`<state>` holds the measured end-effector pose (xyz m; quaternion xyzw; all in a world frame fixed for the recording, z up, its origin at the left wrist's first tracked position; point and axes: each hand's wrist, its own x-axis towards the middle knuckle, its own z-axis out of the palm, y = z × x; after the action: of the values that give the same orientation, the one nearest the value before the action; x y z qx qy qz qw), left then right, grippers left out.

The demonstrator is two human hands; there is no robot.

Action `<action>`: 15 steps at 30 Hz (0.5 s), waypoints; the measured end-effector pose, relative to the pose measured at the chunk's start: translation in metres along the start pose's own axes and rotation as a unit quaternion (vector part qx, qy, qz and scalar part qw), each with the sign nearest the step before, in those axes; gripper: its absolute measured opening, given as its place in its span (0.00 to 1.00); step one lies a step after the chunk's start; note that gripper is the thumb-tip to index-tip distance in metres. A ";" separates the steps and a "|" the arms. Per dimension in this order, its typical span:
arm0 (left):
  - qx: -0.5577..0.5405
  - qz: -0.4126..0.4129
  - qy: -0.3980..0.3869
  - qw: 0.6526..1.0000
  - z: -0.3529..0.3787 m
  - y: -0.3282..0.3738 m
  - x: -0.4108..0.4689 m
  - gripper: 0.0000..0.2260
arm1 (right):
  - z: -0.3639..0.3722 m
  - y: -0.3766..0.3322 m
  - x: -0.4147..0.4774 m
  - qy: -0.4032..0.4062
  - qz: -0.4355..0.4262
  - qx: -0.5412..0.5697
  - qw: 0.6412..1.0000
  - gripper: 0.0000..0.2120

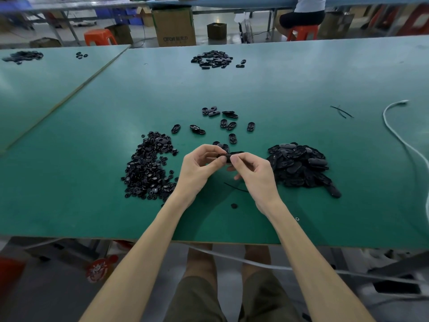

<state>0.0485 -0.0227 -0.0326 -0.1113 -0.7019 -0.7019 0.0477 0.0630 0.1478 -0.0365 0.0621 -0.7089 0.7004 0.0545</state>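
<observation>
Both hands, left (201,165) and right (251,169), pinch one black clip (228,155) in curled fingers above the green surface (301,77).

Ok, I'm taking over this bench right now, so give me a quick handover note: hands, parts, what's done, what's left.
Left hand and right hand both pinch one black oval piece above the green table, fingers curled at its ends.
The pile of small round parts lies left of the hands; the pile of oval shells lies right.
Done, probably: the loose oval pieces scattered just beyond the hands.
Left: the piece in hand, plus both piles, which are large.
</observation>
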 end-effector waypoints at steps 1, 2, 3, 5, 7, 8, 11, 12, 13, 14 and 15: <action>-0.003 -0.001 0.001 1.000 0.000 0.000 0.000 0.05 | 0.000 0.000 0.000 -0.001 0.001 -0.002 1.000 0.06; -0.004 -0.003 0.003 1.000 0.000 0.001 -0.001 0.05 | 0.000 0.001 0.000 -0.001 0.002 -0.003 1.000 0.06; -0.005 -0.005 0.006 1.000 0.000 0.001 -0.001 0.05 | 0.001 0.001 0.000 -0.001 0.004 -0.003 1.000 0.06; -0.009 -0.012 0.010 1.000 -0.001 0.002 -0.002 0.06 | 0.001 0.001 0.001 0.002 0.011 -0.001 1.000 0.06; -0.019 -0.023 0.016 0.999 -0.001 0.003 -0.002 0.06 | 0.001 0.001 0.001 0.015 0.018 0.007 1.000 0.05; -0.022 -0.028 0.018 0.999 -0.002 0.003 -0.002 0.06 | 0.000 0.001 0.001 0.021 0.020 0.011 1.000 0.06; -0.027 -0.040 0.015 0.999 -0.002 0.004 -0.002 0.08 | 0.000 0.001 0.001 0.024 0.024 0.010 0.999 0.06; -0.029 -0.044 0.013 0.999 -0.002 0.005 -0.002 0.08 | 0.000 0.001 0.000 0.023 0.026 0.010 0.999 0.06; -0.030 -0.046 0.013 0.998 -0.002 0.005 -0.003 0.09 | 0.000 0.001 0.000 0.023 0.027 0.010 0.999 0.06; -0.031 -0.046 0.012 0.998 -0.002 0.005 -0.003 0.10 | 0.001 0.000 0.000 0.023 0.029 0.010 0.999 0.07; -0.033 -0.045 0.011 0.998 -0.002 0.006 -0.003 0.11 | 0.001 0.000 0.000 0.023 0.030 0.008 0.999 0.07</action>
<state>0.0526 -0.0251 -0.0275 -0.0737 -0.6822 -0.7272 0.0198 0.0632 0.1471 -0.0363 0.0252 -0.7031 0.7089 0.0490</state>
